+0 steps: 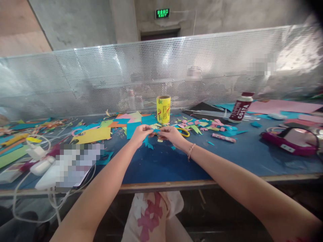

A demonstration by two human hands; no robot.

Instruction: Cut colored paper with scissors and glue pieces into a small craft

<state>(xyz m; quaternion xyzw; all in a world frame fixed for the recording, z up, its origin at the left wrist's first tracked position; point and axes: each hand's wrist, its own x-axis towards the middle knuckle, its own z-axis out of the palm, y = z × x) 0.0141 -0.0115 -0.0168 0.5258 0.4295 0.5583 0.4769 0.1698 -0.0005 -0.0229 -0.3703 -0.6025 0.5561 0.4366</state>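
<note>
Over the middle of the blue tabletop, my left hand [141,135] and my right hand [172,136] almost meet, thumbs and fingertips pinched together. What lies between the fingertips is too small to make out; bits of coloured paper show around it. A yellow loop like a scissors handle [186,132] pokes out behind my right hand. Just beyond the hands a yellow printed roll [164,110] stands upright. Beside my left hand lie a blue paper sheet [133,129] and a yellow paper sheet [94,135].
A COSTA bottle [241,108] stands at the right, near clear rods and a purple-rimmed device [290,143]. White cables [51,198] and a phone [82,164] crowd the left edge. Paper scraps [199,125] spread before a perforated metal screen [151,60].
</note>
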